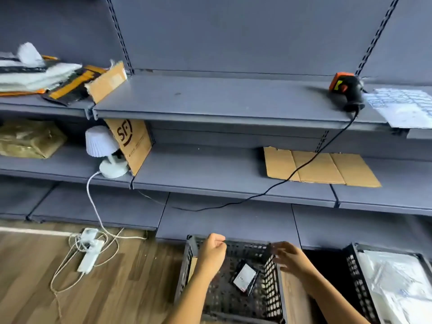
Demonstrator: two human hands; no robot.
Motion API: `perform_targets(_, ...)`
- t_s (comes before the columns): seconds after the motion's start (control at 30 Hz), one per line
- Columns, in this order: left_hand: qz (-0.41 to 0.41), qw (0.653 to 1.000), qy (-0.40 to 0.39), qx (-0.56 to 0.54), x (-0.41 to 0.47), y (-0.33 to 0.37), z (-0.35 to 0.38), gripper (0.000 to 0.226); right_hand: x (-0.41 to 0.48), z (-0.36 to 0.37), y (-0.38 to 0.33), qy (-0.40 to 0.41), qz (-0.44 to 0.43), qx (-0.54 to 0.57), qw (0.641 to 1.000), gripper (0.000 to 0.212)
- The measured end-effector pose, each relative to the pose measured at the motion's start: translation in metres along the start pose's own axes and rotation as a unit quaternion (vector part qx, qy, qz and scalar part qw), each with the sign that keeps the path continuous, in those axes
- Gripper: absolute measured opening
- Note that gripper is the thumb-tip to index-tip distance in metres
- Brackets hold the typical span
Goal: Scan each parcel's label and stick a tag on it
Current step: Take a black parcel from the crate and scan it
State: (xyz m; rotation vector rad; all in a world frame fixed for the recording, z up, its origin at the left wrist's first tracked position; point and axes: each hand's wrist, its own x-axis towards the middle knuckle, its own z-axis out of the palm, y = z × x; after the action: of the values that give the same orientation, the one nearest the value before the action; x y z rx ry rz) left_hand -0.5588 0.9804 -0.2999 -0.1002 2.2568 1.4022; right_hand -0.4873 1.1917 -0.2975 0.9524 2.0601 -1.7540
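Both hands hover apart over a black crate (272, 291). The left hand (211, 252) is curled into a fist with nothing visible in it, and the right hand (289, 256) is spread and empty. One small dark parcel (245, 278) lies below, between them. The barcode scanner (348, 92) and tag sheet (402, 106) rest on a shelf well above the right hand, so this parcel probably awaits both scanning and tagging.

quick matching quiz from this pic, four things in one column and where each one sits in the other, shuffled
Things:
1 scanner
2 lamp
3 small parcel
4 power strip

Places:
a in the black crate
b on the wooden floor
c top shelf, right end
d middle shelf, left part

Pairs: 1-c, 2-d, 3-a, 4-b
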Motion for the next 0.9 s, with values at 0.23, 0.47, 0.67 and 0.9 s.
perform_targets(0.23,-0.051,0.998,-0.010,0.026,0.043,-0.116,0.012,0.018,0.055,0.060,0.086,-0.011,0.044,-0.012,0.999,0.008)
perform_targets(0.47,-0.076,0.995,-0.038,0.056,0.117,-0.250,0.049,0.014,0.167,0.119,0.217,0.040,0.079,-0.040,0.995,0.013)
perform_targets(0.67,-0.069,0.992,-0.071,0.080,0.182,-0.352,0.104,0.013,0.261,0.148,0.315,0.066,0.138,-0.018,0.988,0.027)
perform_targets(0.9,-0.033,0.988,-0.088,0.126,0.255,-0.420,0.145,0.016,0.354,0.155,0.379,0.101,0.224,0.029,0.969,0.012)
